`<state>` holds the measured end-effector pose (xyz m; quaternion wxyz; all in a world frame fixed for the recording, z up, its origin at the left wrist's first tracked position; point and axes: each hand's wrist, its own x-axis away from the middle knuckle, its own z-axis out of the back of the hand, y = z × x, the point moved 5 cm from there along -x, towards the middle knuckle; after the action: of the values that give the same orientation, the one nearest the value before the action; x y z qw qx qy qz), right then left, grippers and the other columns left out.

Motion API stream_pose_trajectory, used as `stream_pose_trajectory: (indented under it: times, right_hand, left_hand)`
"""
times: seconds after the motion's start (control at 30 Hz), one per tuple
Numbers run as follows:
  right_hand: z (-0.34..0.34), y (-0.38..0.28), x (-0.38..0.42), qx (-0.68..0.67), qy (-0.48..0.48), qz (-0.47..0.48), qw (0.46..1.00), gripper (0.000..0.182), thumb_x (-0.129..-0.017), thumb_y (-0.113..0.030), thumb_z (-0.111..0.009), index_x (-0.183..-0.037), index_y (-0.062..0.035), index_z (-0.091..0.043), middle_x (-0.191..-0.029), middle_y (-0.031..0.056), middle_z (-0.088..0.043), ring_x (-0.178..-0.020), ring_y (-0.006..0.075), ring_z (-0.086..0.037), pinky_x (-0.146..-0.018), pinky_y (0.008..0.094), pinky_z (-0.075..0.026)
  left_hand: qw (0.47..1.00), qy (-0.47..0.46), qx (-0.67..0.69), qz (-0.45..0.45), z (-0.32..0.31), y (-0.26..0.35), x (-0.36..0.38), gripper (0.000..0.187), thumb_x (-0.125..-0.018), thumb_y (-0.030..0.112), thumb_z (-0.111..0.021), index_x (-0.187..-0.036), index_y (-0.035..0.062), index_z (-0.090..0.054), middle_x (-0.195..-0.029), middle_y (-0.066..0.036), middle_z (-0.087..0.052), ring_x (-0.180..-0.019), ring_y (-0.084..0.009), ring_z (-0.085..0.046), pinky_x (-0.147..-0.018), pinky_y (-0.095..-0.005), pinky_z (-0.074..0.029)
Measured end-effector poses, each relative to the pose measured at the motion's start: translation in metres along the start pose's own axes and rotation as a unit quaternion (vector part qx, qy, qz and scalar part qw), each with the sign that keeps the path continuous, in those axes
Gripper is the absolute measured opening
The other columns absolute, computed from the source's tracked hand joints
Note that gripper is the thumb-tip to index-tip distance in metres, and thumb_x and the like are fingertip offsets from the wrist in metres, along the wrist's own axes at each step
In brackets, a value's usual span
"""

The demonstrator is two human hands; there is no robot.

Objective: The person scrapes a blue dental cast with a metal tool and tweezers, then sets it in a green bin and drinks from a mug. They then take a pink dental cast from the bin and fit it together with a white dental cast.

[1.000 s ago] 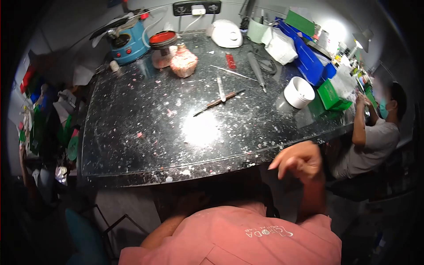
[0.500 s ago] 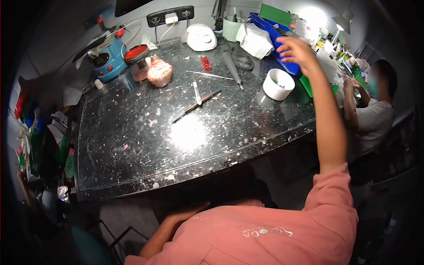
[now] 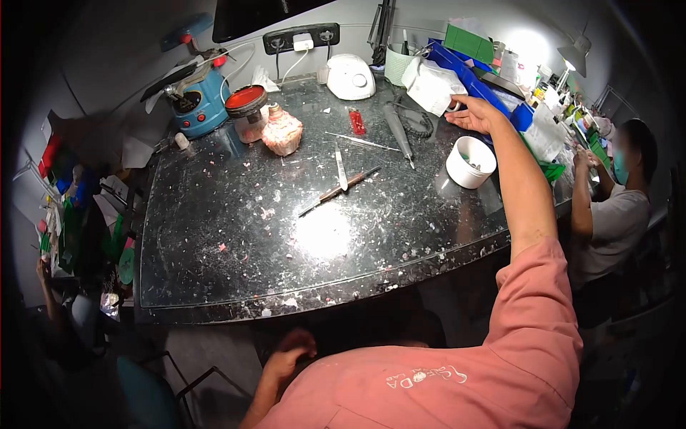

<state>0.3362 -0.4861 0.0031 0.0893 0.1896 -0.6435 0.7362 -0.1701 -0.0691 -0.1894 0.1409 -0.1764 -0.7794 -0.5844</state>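
Speckled black desk (image 3: 236, 250) carries a white cup (image 3: 471, 161), just beyond which the right hand (image 3: 477, 113) reaches with fingers loosely spread, touching white plastic bags (image 3: 434, 84) and holding nothing, while the left hand (image 3: 289, 355) hangs curled and empty below the desk edge.

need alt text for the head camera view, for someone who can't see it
A person in a pink shirt stretches their right hand across a speckled black worktable to a white cloth bundle beside a blue tray, just past a white cup. Their left hand stays low below the table edge. A co-worker sits at right.
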Motion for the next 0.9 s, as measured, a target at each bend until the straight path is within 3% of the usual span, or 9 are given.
stream_pose_trajectory:
  times: [0.07, 0.2, 0.4, 0.47, 0.53, 0.63, 0.67, 0.77, 0.9]
  right_hand:
    - [-0.008, -0.001, 0.006, 0.016, -0.012, 0.006, 1.000, 0.032, -0.095, -0.035, -0.060, -0.093, -0.0043, -0.052, -0.104, 0.0228, -0.066, -0.084, 0.0224, -0.069, -0.068, 0.0265, -0.058]
    - [-0.004, -0.001, 0.000, 0.064, -0.001, 0.081, 0.995, 0.030, -0.096, -0.033, -0.054, -0.084, -0.0065, -0.051, -0.100, 0.0208, -0.064, -0.089, 0.0238, -0.066, -0.078, 0.0311, -0.057]
    - [-0.004, -0.029, 0.054, 0.140, 0.015, 0.167, 0.976, 0.024, -0.097, -0.030, -0.048, -0.087, -0.0076, -0.049, -0.091, 0.0144, -0.063, -0.078, 0.0189, -0.063, -0.073, 0.0304, -0.055]
    - [-0.013, -0.044, 0.089, 0.159, -0.009, 0.197, 0.967, 0.023, -0.098, -0.029, -0.046, -0.088, -0.0082, -0.049, -0.089, 0.0122, -0.063, -0.077, 0.0167, -0.062, -0.071, 0.0294, -0.055]
    - [-0.029, -0.052, 0.124, 0.169, -0.015, 0.208, 0.963, 0.023, -0.100, -0.028, -0.045, -0.089, -0.0077, -0.050, -0.087, 0.0109, -0.064, -0.075, 0.0147, -0.062, -0.069, 0.0281, -0.055]
    - [-0.067, -0.053, 0.173, 0.135, -0.024, 0.230, 0.964, 0.025, -0.101, -0.025, -0.044, -0.090, -0.0046, -0.053, -0.086, 0.0142, -0.065, -0.069, 0.0147, -0.063, -0.065, 0.0292, -0.057]
    - [-0.079, -0.045, 0.177, 0.098, -0.062, 0.205, 0.972, 0.027, -0.101, -0.025, -0.045, -0.089, -0.0029, -0.053, -0.084, 0.0160, -0.066, -0.066, 0.0164, -0.064, -0.064, 0.0310, -0.057]
    - [-0.130, -0.022, 0.209, 0.083, -0.101, 0.204, 0.970, 0.030, -0.102, -0.027, -0.048, -0.088, -0.0004, -0.055, -0.081, 0.0174, -0.066, -0.066, 0.0199, -0.066, -0.063, 0.0323, -0.058]
    - [-0.182, 0.009, 0.226, 0.108, -0.195, 0.188, 0.957, 0.027, -0.099, -0.021, -0.050, -0.094, 0.0037, -0.060, -0.080, 0.0163, -0.067, -0.067, 0.0205, -0.067, -0.062, 0.0321, -0.057]
  left_hand:
    - [0.997, -0.008, -0.069, -0.033, 0.001, -0.001, -0.003, 0.010, -0.090, 0.007, -0.052, -0.090, 0.0036, -0.062, -0.082, -0.005, -0.062, -0.082, -0.0161, -0.061, -0.080, -0.0303, -0.049]
    - [0.968, -0.078, -0.227, 0.068, -0.040, 0.038, 0.006, 0.011, -0.090, 0.011, -0.060, -0.096, 0.0038, -0.066, -0.092, -0.004, -0.066, -0.090, -0.0133, -0.062, -0.083, -0.0274, -0.047]
    - [0.856, -0.307, -0.346, -0.232, -0.095, 0.198, 0.021, 0.016, -0.090, 0.016, -0.068, -0.100, 0.0039, -0.069, -0.091, -0.009, -0.069, -0.087, -0.0217, -0.066, -0.079, -0.0331, -0.051]
    - [0.833, -0.224, -0.376, -0.339, -0.106, 0.253, 0.002, 0.011, -0.086, 0.009, -0.070, -0.094, 0.0033, -0.069, -0.087, -0.009, -0.069, -0.084, -0.0244, -0.067, -0.079, -0.0350, -0.051]
    - [0.719, -0.105, -0.458, -0.513, -0.114, 0.301, -0.033, 0.026, -0.081, 0.010, -0.073, -0.104, 0.0020, -0.063, -0.104, -0.013, -0.066, -0.096, -0.0264, -0.064, -0.083, -0.0350, -0.049]
    - [0.758, 0.070, -0.413, -0.500, -0.118, 0.339, -0.106, 0.061, -0.082, 0.045, -0.073, -0.124, 0.0043, -0.056, -0.121, -0.019, -0.060, -0.114, -0.0311, -0.057, -0.095, -0.0407, -0.046]
    - [0.794, 0.063, -0.363, -0.484, -0.118, 0.339, -0.124, 0.076, -0.083, 0.048, -0.074, -0.140, 0.0069, -0.044, -0.136, -0.018, -0.048, -0.127, -0.0297, -0.046, -0.105, -0.0435, -0.039]
    - [0.770, 0.123, -0.351, -0.519, -0.115, 0.327, -0.132, 0.104, -0.070, 0.061, -0.078, -0.148, 0.0084, -0.035, -0.144, -0.024, -0.040, -0.132, -0.0367, -0.041, -0.109, -0.0489, -0.036]
    - [0.769, 0.084, -0.361, -0.521, -0.122, 0.317, -0.100, 0.102, -0.068, 0.048, -0.085, -0.146, 0.0025, -0.036, -0.138, -0.021, -0.045, -0.127, -0.0332, -0.048, -0.106, -0.0438, -0.041]
